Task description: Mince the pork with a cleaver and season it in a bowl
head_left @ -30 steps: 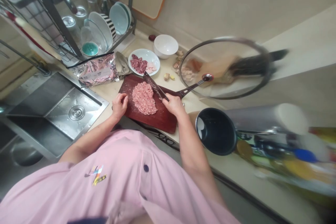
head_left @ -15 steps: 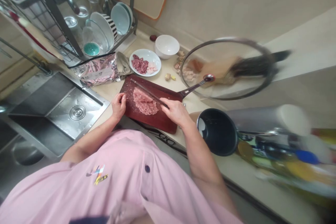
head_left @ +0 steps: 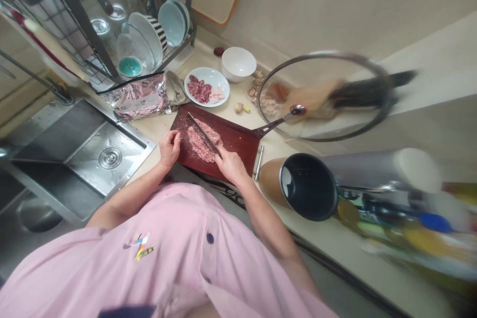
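Observation:
My right hand point(head_left: 231, 166) is closed round the handle of a kitchen knife point(head_left: 203, 134). Its blade stands edge-down in a heap of minced meat point(head_left: 201, 146), with mince on both sides of it. Under the meat lies a dark red cutting board point(head_left: 242, 141). At the board's left edge, my left hand point(head_left: 170, 148) is closed, its curled fingers against the edge. Behind the board a white plate point(head_left: 206, 74) holds diced dark red meat and some paler pieces.
A white bowl point(head_left: 238, 64) and ginger pieces point(head_left: 239, 108) are behind the board. To the right stand a glass lid point(head_left: 276, 131), a dark pot point(head_left: 309, 189) and blurred bottles. The steel sink point(head_left: 93, 144), a silver packet point(head_left: 137, 99) and a dish rack point(head_left: 173, 57) are at the left.
My right hand has moved left and slightly nearer to me with the knife. The blade has gone from the mince's far side to across its middle. My left hand stays at the board's edge.

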`<action>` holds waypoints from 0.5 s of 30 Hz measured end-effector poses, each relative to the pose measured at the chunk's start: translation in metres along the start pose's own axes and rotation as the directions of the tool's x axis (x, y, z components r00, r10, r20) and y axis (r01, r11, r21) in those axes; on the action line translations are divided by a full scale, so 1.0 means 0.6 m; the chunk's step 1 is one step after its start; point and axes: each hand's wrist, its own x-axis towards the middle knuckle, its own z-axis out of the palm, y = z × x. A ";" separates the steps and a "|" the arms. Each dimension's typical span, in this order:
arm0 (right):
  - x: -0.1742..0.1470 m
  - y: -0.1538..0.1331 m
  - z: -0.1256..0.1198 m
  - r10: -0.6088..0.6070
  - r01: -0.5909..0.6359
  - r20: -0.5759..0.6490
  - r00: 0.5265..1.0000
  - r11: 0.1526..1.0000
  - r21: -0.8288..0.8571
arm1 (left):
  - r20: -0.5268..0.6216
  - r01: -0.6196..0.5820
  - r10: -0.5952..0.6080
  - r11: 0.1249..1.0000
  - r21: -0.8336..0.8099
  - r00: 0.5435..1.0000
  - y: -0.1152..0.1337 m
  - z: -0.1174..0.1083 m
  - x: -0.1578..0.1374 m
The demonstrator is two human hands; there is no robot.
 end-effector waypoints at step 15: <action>-0.008 -0.024 0.009 -0.017 0.017 -0.012 1.000 0.999 0.027 | -0.015 -0.011 0.011 1.000 -0.023 1.000 -0.002 0.000 0.000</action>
